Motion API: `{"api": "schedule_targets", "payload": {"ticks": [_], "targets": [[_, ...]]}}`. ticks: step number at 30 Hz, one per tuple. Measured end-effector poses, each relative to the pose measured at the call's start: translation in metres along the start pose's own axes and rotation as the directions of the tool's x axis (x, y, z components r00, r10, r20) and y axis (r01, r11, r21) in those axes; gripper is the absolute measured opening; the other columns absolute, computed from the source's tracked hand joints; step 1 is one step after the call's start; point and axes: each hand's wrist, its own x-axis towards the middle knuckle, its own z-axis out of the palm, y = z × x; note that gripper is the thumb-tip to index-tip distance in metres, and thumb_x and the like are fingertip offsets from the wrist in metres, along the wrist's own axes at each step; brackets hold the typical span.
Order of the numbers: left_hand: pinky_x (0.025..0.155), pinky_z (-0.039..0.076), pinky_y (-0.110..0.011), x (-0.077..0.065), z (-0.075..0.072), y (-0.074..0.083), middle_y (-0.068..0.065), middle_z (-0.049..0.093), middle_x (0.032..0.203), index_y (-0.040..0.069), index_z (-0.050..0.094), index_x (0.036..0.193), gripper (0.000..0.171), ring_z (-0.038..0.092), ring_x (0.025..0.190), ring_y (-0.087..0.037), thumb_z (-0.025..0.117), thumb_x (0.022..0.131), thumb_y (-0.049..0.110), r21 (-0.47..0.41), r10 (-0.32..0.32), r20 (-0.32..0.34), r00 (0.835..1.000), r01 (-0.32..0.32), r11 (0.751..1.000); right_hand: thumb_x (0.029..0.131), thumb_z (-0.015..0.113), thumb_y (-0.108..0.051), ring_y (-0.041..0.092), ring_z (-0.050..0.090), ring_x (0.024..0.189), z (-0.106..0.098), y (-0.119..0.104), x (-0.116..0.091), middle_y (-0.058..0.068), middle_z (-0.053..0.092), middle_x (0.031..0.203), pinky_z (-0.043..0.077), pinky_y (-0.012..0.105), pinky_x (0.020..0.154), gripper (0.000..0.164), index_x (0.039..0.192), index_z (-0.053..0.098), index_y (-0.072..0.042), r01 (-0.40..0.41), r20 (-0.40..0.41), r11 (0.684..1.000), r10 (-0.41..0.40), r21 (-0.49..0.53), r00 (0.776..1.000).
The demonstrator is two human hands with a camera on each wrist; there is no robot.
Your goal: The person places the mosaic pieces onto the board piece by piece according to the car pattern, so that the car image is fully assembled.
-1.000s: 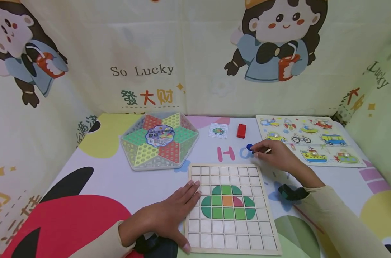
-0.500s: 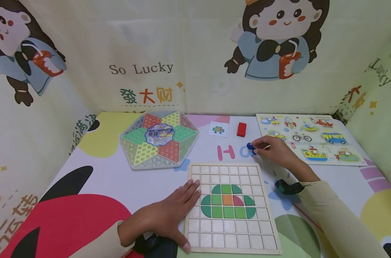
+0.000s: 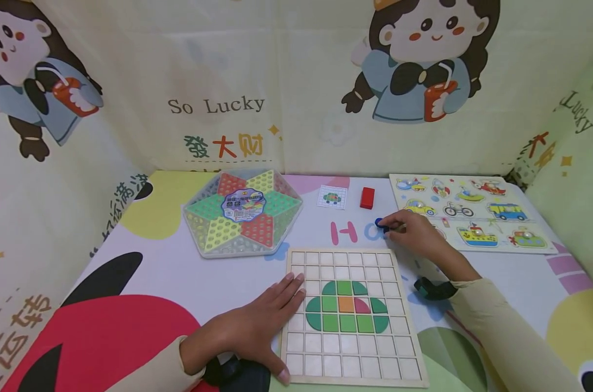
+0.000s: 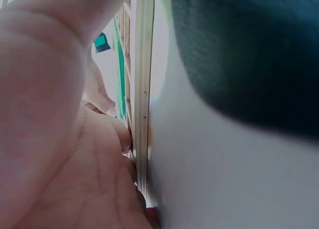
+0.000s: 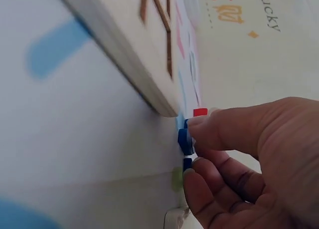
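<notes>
My left hand (image 3: 259,318) lies with straight fingers across the left edge of a wooden grid board (image 3: 352,359). The thumb rests at the board's lower left corner. Set in the grid's middle are light and dark green tiles (image 3: 347,323), one orange square (image 3: 346,304) and a pink rounded tile (image 3: 362,306). Beyond the board's upper right corner, my right hand (image 3: 416,234) pinches small blue pieces (image 5: 185,140) between thumb and fingers, low over the tabletop. Part of the blue pieces is hidden by the fingertips.
Behind the board lie a picture card (image 3: 332,197) and a red block (image 3: 367,198). A hexagonal game box (image 3: 213,247) sits at the back left. At the back right is a vehicle puzzle board (image 3: 448,220), close to my right hand. A printed cloth wall (image 3: 316,147) closes off the back.
My right forearm has shifted slightly left, while its fingers stay at the blue pieces with small movements. The left hand and the tiles on the board have not moved.
</notes>
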Motion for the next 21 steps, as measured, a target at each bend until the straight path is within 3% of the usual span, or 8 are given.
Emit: {"api": "schedule_targets", "payload": {"ticks": [12,21], "targets": [[0.115,0.010,-0.053,0.0006,0.0010,-0.0003,-0.001,-0.008,0.163,0.012,0.009,0.157,0.126,-0.010,0.147,-0.025,0.076,0.065,0.067,0.001,0.001,-0.003,1.000,-0.001,1.000,0.091,0.067,-0.005,0.029,0.050,0.093,0.0022,0.0017,-0.0007,0.017,0.058,0.112,0.046,0.038,0.077,0.025,0.115,0.069,-0.003,-0.025,-0.001,0.999,0.025,-0.048,1.000],[0.115,0.010,-0.053,0.0007,0.0028,-0.0021,-0.001,-0.008,0.163,0.013,0.009,0.157,0.127,-0.010,0.147,-0.025,0.075,0.065,0.069,-0.003,0.008,-0.012,1.000,-0.008,1.000,0.089,0.071,-0.008,0.029,0.053,0.095,0.0022,-0.0026,-0.0011,0.015,0.060,0.110,0.048,0.042,0.084,0.023,0.111,0.068,-0.002,-0.054,0.051,0.997,0.057,-0.047,0.997]]}}
